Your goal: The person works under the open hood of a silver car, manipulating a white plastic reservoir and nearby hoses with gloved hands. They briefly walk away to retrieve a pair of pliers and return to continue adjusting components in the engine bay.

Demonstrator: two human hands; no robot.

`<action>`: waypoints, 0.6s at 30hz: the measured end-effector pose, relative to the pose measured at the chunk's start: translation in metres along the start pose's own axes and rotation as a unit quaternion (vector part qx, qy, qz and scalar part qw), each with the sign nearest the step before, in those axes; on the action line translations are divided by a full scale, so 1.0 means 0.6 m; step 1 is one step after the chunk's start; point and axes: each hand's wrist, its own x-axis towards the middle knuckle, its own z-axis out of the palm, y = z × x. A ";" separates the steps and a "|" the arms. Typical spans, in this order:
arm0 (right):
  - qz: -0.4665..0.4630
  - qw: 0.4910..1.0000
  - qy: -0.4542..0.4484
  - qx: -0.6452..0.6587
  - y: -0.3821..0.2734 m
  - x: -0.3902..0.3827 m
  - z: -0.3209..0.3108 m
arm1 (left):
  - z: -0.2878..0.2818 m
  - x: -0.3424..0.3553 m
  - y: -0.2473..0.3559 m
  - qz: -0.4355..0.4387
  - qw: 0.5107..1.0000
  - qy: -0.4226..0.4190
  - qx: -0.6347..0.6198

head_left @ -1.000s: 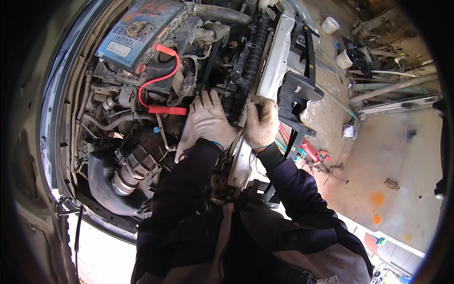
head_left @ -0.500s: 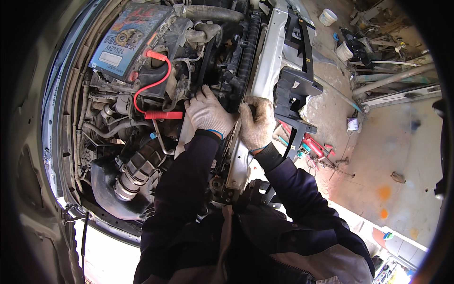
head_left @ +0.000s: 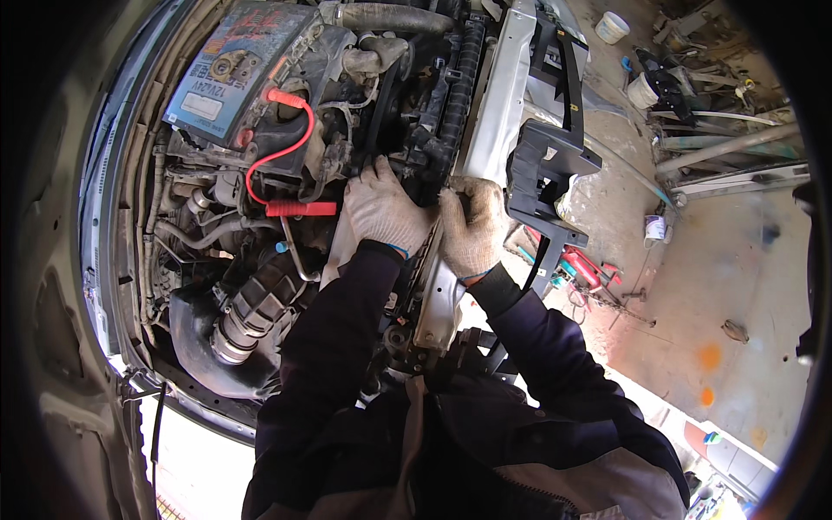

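Note:
My left hand [head_left: 386, 208], in a pale knit glove, lies over a light grey part [head_left: 336, 256] beside the dark radiator top [head_left: 442, 121], its fingers a little apart and bent at the tips. Just right of it, my right hand [head_left: 472, 225], gloved too, has its fingers curled at the silver crossmember [head_left: 442, 303]; what is between them is hidden. Left of my hands are a red clamp [head_left: 299, 209] on a red cable [head_left: 286, 152], a blue battery [head_left: 225, 87] and a ribbed black intake hose [head_left: 260, 308].
A black plastic bracket frame [head_left: 546, 173] runs outside the crossmember. On the floor [head_left: 711, 269] to the right are pale buckets [head_left: 613, 28], long pipes [head_left: 728, 147] and a red jack [head_left: 582, 269]. The raised hood [head_left: 61, 286] edges the left side.
Both hands stay at much the same spots, with small shifts of the wrists and fingers. The whole view has shifted slightly since a second ago.

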 end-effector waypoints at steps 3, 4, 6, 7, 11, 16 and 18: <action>-0.003 1.000 0.009 0.001 -0.001 0.004 0.001 | -0.006 0.004 -0.010 0.018 1.000 -0.015 0.000; -0.008 1.000 0.012 -0.003 -0.002 0.005 0.001 | -0.008 0.008 -0.022 0.028 0.999 -0.029 -0.012; -0.014 1.000 0.014 -0.002 -0.007 0.005 0.000 | -0.017 0.017 -0.059 0.058 0.996 -0.051 -0.051; -0.015 1.000 0.017 0.003 -0.009 0.006 0.000 | -0.018 0.022 -0.075 0.078 0.993 -0.058 -0.061; -0.005 1.000 0.016 0.015 -0.016 0.007 -0.007 | 0.006 0.014 -0.086 0.126 0.992 -0.014 -0.026; -0.039 0.999 0.030 -0.013 -0.011 0.010 -0.002 | 0.013 0.013 -0.079 0.109 0.994 0.002 -0.032; -0.043 0.998 0.044 -0.006 -0.008 0.007 -0.001 | 0.013 0.011 -0.077 0.116 0.993 0.010 -0.026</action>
